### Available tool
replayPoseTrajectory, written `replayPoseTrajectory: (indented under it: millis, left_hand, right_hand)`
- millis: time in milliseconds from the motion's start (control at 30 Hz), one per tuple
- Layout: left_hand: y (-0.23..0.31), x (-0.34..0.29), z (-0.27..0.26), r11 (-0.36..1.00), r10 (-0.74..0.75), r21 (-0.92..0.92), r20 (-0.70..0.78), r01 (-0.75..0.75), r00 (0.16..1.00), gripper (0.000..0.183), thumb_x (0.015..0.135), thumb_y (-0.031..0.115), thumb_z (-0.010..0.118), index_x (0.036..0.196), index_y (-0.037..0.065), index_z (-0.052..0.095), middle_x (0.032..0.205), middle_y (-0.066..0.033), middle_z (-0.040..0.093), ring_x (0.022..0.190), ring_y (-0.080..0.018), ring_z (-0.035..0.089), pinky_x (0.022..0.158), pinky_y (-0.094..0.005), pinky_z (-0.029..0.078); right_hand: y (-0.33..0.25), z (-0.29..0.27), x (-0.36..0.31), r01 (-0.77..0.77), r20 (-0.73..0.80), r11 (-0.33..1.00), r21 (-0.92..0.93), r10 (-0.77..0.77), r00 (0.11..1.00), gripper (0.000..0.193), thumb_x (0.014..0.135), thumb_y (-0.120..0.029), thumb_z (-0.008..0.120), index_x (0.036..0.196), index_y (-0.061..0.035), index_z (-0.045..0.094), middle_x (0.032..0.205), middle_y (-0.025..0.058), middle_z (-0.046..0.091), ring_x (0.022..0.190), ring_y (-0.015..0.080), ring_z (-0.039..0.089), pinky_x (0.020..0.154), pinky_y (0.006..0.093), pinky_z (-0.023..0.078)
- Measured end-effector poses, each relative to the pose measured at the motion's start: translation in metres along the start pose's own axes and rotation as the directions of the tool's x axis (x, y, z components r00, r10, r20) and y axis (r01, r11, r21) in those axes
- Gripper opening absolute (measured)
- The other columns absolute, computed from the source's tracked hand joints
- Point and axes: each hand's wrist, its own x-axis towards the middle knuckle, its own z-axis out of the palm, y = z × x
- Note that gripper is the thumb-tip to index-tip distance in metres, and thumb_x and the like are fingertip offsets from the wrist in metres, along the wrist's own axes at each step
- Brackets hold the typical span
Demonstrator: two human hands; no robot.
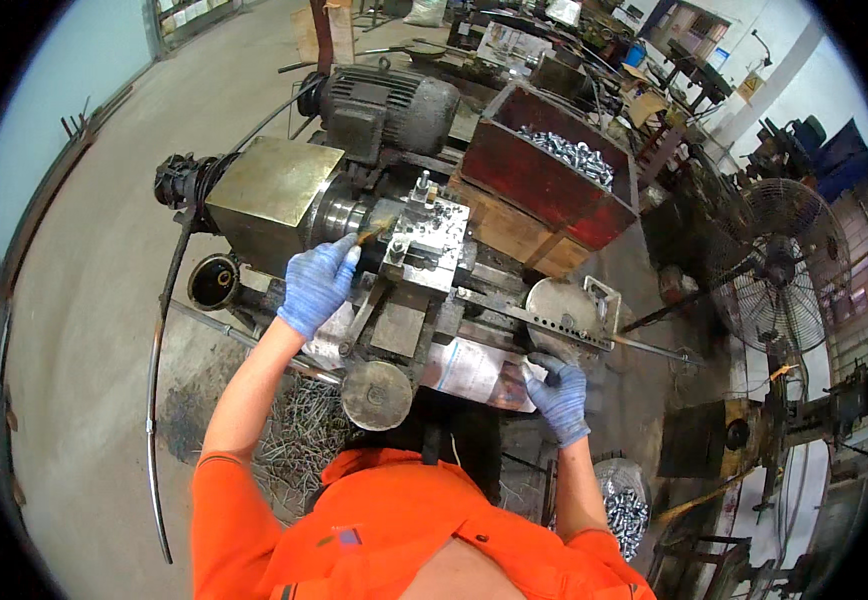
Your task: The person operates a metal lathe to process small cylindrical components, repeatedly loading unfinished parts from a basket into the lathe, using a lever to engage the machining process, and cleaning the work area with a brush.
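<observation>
My left hand point(318, 287), in a blue knit glove, is closed on a small yellow-brown brush point(374, 231). The brush reaches between the round metal chuck point(342, 216) of a lathe-like machine and its steel tool block point(434, 240), where dark chips lie. My right hand point(560, 402), gloved alike, has thumb and fingers apart, with nothing visible in them. It hovers by the right end of a printed paper sheet point(469, 372), below a round metal plate point(559, 303) and a perforated bar point(524, 316).
A red bin point(544, 185) of shiny metal parts point(576, 155) stands behind the machine, beside a motor point(384, 108). Metal shavings point(304, 430) cover the floor at lower left. A container of small metal parts point(626, 515) and a large fan point(779, 262) are at right.
</observation>
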Motion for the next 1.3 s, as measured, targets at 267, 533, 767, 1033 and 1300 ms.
replayPoseTrajectory:
  millis: [267,533,767,1033,1300]
  left_hand:
    - [-0.010,-0.009,0.003,0.984,0.022,0.165,0.228,-0.061,0.973,0.023,0.087,0.026,0.052,0.095,0.009,0.064,0.070,-0.0122,0.062,0.064,-0.0293,0.061,0.057,-0.0406,0.047]
    - [-0.019,0.020,-0.075,0.996,-0.016,0.082,-0.181,0.031,0.983,0.025,0.088,0.021,0.057,0.103,0.003,0.064,0.088,-0.0183,0.065,0.074,-0.0271,0.065,0.066,-0.0346,0.050]
    - [-0.063,0.031,-0.081,0.929,-0.319,0.260,0.213,0.262,0.923,0.045,0.089,0.042,0.049,0.124,0.014,0.053,0.097,-0.0201,0.064,0.088,-0.0317,0.063,0.074,-0.0391,0.047]
    - [-0.056,-0.058,-0.056,0.773,-0.631,-0.001,-0.098,0.634,0.769,0.039,0.093,0.032,0.050,0.114,0.000,0.060,0.098,-0.0104,0.066,0.079,-0.0143,0.058,0.071,-0.0280,0.048]
    - [-0.064,-0.098,0.010,0.893,-0.378,-0.063,0.430,0.445,0.820,0.034,0.090,0.025,0.056,0.104,-0.006,0.062,0.092,-0.0117,0.068,0.075,-0.0144,0.059,0.071,-0.0295,0.046]
  right_hand:
    - [0.004,-0.014,-0.013,-0.037,-0.046,0.999,0.009,0.037,0.998,0.025,0.067,-0.019,0.074,0.084,-0.0026,0.069,0.084,0.0159,0.065,0.080,0.0296,0.062,0.076,0.0355,0.048]
    - [0.003,-0.040,-0.022,-0.059,-0.179,0.998,0.023,0.062,0.982,0.018,0.069,-0.012,0.073,0.083,-0.0016,0.069,0.082,0.0134,0.066,0.077,0.0248,0.063,0.073,0.0319,0.048]
    - [0.048,-0.091,-0.065,-0.258,-0.331,0.950,-0.178,0.189,0.925,0.026,0.072,-0.028,0.072,0.082,-0.0046,0.069,0.086,0.0146,0.066,0.082,0.0316,0.062,0.076,0.0354,0.048]
    - [0.204,-0.161,-0.224,-0.830,-0.496,0.557,0.027,0.729,0.472,0.034,0.075,-0.029,0.070,0.089,0.0017,0.067,0.087,0.0147,0.068,0.078,0.0205,0.066,0.074,0.0293,0.049]
    - [0.225,-0.133,-0.277,-0.834,-0.053,0.326,-0.446,0.920,0.388,0.055,0.068,-0.056,0.063,0.094,-0.0080,0.069,0.095,0.0162,0.066,0.090,0.0299,0.063,0.084,0.0352,0.047]
